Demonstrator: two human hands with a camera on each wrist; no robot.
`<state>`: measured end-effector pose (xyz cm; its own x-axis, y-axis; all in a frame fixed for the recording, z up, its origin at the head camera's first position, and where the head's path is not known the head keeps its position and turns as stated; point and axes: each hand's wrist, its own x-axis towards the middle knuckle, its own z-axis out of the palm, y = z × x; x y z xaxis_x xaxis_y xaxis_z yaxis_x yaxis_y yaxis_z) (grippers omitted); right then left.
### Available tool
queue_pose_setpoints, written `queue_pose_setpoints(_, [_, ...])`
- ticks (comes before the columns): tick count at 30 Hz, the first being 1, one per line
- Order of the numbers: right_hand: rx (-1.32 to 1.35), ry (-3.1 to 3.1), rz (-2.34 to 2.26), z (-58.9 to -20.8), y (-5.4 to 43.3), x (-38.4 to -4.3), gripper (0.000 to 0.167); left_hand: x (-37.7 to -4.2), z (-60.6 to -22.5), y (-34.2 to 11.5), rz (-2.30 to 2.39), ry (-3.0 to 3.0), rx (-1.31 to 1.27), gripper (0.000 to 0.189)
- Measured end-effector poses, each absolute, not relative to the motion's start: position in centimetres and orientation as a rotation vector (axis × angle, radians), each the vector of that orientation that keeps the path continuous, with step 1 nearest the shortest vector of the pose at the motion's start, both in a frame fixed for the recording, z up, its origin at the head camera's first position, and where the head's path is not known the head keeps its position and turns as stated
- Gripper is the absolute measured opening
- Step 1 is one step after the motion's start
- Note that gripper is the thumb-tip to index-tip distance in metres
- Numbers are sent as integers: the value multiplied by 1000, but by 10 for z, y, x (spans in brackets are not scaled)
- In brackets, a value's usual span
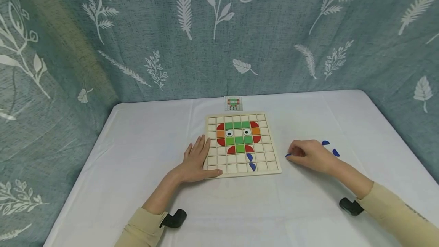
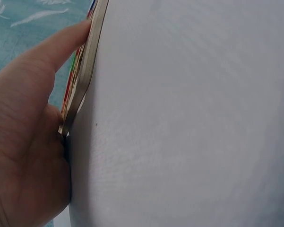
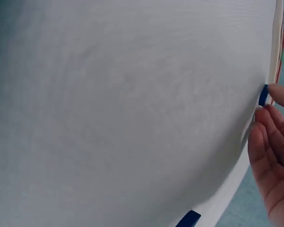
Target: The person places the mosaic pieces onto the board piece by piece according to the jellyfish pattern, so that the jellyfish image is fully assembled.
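Observation:
A wooden grid board (image 1: 271,166) lies on the table, bearing red, green, orange and eye-marked pieces that form a face, with two blue half-round pieces (image 1: 252,166) below it. My left hand (image 1: 195,163) rests against the board's left side, fingers extended, thumb on its front edge. In the left wrist view that thumb (image 2: 71,42) touches the board's rim (image 2: 87,61). To the right of the board, my right hand (image 1: 312,155) pinches a blue half-round piece (image 1: 287,156) between thumb and fingers. The right wrist view shows this blue piece (image 3: 263,95) at the fingertips.
Two more blue half-round pieces, one farther back (image 1: 326,143) and one nearer (image 1: 335,152), lie beside my right hand. A small picture card (image 1: 233,103) with a similar face stands behind the board. White cloth (image 1: 137,155) covers the table; a leaf-patterned curtain (image 1: 205,68) hangs behind.

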<state>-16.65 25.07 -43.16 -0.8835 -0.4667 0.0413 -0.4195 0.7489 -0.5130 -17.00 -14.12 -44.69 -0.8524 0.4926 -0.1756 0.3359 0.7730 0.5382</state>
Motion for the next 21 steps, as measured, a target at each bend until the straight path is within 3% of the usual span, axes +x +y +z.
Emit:
queue_pose_setpoints(7, [-856,2837,-807,-434,242,-169,16,-170,-447,-142,725,2664,643,109])
queue_pose_setpoints(15, [-748,2852,-879,-434,244,-172,13,-170,-448,-142,739,2665,645,110])
queue_pose_setpoints(21, [-747,2801,-887,-430,259,-161,30,-170,-448,-142,737,2666,649,110])
